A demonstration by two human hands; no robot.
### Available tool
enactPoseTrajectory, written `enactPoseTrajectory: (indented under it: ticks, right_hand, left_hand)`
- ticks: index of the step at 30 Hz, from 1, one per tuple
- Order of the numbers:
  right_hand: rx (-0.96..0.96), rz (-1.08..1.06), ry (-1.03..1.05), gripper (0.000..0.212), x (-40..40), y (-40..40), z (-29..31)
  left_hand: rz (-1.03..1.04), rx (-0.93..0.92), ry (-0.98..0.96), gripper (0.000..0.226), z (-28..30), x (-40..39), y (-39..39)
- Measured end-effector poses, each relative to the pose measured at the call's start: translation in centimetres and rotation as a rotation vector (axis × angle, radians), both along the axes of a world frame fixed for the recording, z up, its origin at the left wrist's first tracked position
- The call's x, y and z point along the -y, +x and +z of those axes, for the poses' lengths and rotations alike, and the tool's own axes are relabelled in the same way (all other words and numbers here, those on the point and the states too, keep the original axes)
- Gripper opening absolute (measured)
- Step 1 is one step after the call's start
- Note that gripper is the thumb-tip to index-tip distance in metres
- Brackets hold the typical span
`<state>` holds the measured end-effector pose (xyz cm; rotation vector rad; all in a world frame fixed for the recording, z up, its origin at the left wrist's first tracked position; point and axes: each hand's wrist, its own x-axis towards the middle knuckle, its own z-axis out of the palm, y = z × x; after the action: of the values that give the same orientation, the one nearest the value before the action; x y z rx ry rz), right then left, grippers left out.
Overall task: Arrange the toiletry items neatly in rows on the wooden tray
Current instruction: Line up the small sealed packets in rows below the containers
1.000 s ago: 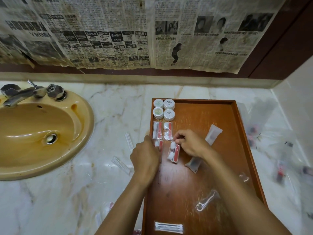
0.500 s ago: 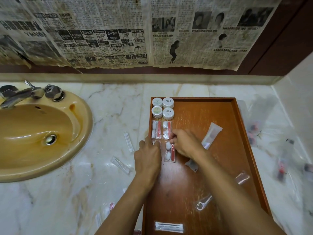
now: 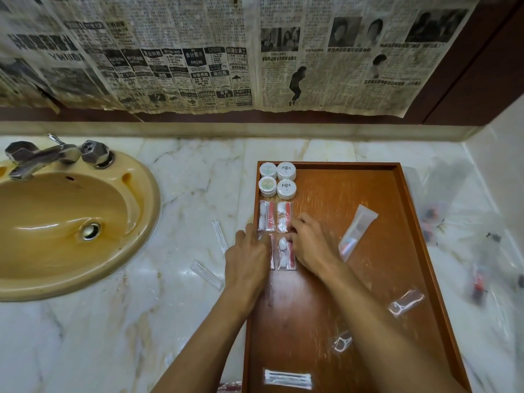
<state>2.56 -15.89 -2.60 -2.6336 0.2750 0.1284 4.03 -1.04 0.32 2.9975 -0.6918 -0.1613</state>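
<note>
Both hands low on wooden tray [image 3: 402, 211]. Our left hand [image 3: 246, 258] presses flat on one packet; right hand [image 3: 310, 245] pinches cotton packet [image 3: 285, 252]. We think packets light, soft, slippery; hold edges.

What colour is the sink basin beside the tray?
The sink basin is mustard yellow, seen in the head view.

one head-worn wide-angle view looks steeply down, close over the wooden tray [image 3: 402, 199].
</note>
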Motion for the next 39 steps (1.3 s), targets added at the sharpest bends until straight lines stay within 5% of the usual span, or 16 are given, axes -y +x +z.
enactPoseTrajectory:
  ticks: [9,27,33,39]
  right_hand:
    - [0.028,0.138,0.028,0.029,-0.1,-3.9,0.6]
    - [0.010,0.175,-0.038,0.043,-0.8,-4.4,-0.3]
    - [0.021,0.163,0.043,0.037,-1.4,-4.5,0.9]
    - [0.090,0.339,0.040,0.030,-6.2,-5.6,2.1]
  left_hand:
    - [-0.054,0.023,0.067,0.045,-1.3,-1.4,-0.2]
    - [-0.069,-0.098,0.025,0.044,-0.4,-1.5,0.0]
    - [0.092,0.008,-0.284,0.028,-0.1,-5.4,0.8]
    - [0.406,-0.106,-0.288,0.028,0.2,-13.2,-0.1]
